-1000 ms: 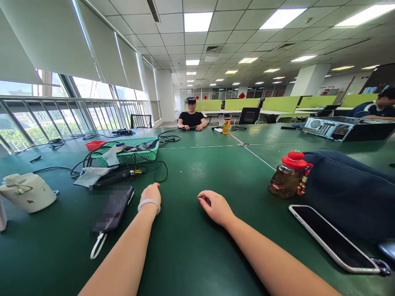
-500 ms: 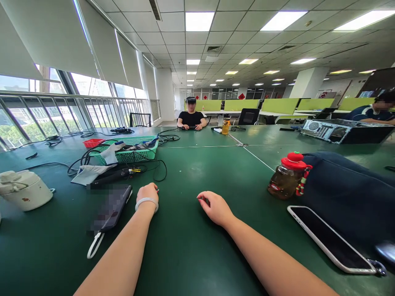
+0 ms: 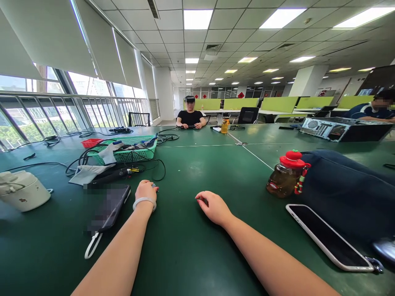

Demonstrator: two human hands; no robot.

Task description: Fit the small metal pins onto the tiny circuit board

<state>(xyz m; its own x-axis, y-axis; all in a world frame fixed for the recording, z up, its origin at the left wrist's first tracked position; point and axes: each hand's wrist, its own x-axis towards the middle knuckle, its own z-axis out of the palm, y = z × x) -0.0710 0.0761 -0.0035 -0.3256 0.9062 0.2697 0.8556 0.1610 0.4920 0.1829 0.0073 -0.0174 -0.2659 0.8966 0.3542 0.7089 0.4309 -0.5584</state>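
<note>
My left hand [image 3: 146,191], with a pale bangle [image 3: 145,200] at the wrist, rests on the dark green table [image 3: 182,246]. Its fingers are curled closed, and a small greyish bit shows at the fingertips, too small to name. Just left of it lies a dark phone [image 3: 112,207] with a white wrist strap [image 3: 92,245]; part of that phone is blurred out. My right hand [image 3: 214,206] lies on its side on the tabletop, fingers loosely bent. A gap separates thumb from forefinger, with nothing between them.
Beyond my left hand are a green basket [image 3: 135,153] of cables and a black cable bundle. A white pot-like container [image 3: 26,193] stands far left. To the right are a red-lidded bottle [image 3: 284,176], a dark bag [image 3: 345,193] and a white-edged phone [image 3: 330,236]. A person [image 3: 190,117] sits opposite.
My left hand has turned slightly, and a small greyish bit now shows at its fingertips. My right hand stays in place. The whole view has shifted a little.
</note>
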